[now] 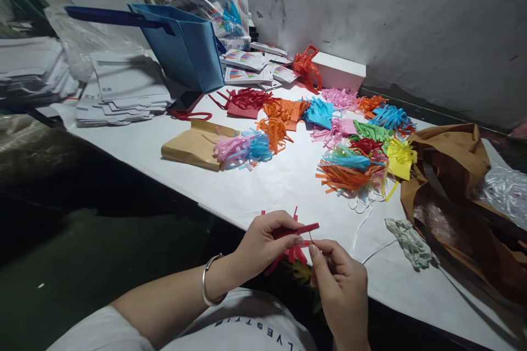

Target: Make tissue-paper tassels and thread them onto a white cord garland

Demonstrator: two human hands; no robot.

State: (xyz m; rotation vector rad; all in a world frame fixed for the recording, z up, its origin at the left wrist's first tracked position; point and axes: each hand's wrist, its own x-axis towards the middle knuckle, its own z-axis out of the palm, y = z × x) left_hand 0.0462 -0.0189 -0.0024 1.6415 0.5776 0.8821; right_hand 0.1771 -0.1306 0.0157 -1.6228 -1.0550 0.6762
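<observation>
Near the table's front edge, my left hand (269, 238) is closed around a red paper tassel (295, 254). Its fringe strips hang below the fingers, and a folded red end sticks out past the thumb. Close against it on the right, my right hand (340, 279) pinches a thin strand (311, 237) between thumb and forefinger. That strand runs up to the red end; my fingers hide part of it. Farther back lie finished-looking fringed tassels, among them an orange and blue bundle (349, 170), a pink and blue bundle (245, 148) and a yellow tassel (400, 158).
A brown bag (448, 159) stands at the right beside a crumpled pale cloth (411, 244) and white string (362, 223). Behind are a blue bag (185, 46), printed packets (247, 74), a white box (337, 70) and stacked white sleeves (123, 88). A kraft envelope (193, 145) lies left.
</observation>
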